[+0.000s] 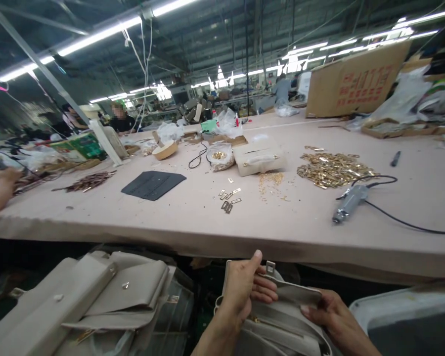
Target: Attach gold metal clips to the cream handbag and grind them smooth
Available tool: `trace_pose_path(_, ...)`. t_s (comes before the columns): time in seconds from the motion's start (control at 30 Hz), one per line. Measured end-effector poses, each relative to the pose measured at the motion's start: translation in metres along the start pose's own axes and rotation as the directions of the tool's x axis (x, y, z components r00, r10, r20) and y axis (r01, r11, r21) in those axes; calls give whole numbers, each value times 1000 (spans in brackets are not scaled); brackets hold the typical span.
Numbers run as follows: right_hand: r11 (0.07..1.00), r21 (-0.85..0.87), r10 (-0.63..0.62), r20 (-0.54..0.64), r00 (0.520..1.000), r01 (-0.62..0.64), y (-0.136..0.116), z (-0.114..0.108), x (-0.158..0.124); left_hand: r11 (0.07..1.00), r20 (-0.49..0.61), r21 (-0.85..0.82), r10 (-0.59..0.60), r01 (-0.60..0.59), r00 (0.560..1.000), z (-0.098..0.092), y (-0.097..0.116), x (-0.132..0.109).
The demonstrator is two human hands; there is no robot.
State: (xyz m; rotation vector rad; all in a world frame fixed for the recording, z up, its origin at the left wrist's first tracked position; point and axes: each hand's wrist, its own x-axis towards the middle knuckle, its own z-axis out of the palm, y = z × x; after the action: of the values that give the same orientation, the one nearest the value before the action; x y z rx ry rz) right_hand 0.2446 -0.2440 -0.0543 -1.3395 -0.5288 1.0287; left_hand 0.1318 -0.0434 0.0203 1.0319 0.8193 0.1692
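A beige handbag (pixel 282 306) is held below the table's front edge, its flap raised and a gold zip showing inside. My right hand (pixel 328 314) grips the right edge of the flap between thumb and fingers. My left hand (pixel 241 287) lies against the bag's left side, thumb up and fingers stretched across the flap, not closed on it. Just beyond those fingers, a small rectangular metal fitting (pixel 270 267) sticks up at the flap's edge. Several small metal plates (pixel 228 198) lie on the table ahead of my hands.
On the table (pixel 193 212) are an electric screwdriver (pixel 350 205) with its cable, a heap of gold fittings (pixel 333 169), a black sheet (pixel 154 185) and another beige bag (pixel 259 157). Beige bags (pixel 107 291) are stacked at lower left. Another person's arm (pixel 2 190) reaches in at far left.
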Motion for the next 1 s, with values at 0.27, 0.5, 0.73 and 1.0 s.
trace_pose_path(0.27, 999, -39, 4, 105, 995, 0, 0, -11, 13, 992, 42, -92, 89, -85, 995, -3, -5, 9)
trace_pose_path(0.5, 952, -306, -85, -205, 975, 19, -10, -10, 16, 963, -2, -190, 196, -193, 981, -9, -35, 20)
trace_pose_path(0.73, 843, -521, -366, -374, 852, 133, -119, -53, 16, 962, -34, -218, 164, -167, 986, -15, -46, 31)
trace_pose_path(1.0, 147, -941, -626, -327, 708, -305, -217, -123, 120, 953, -78, -141, 261, -270, 962, -13, -50, 16)
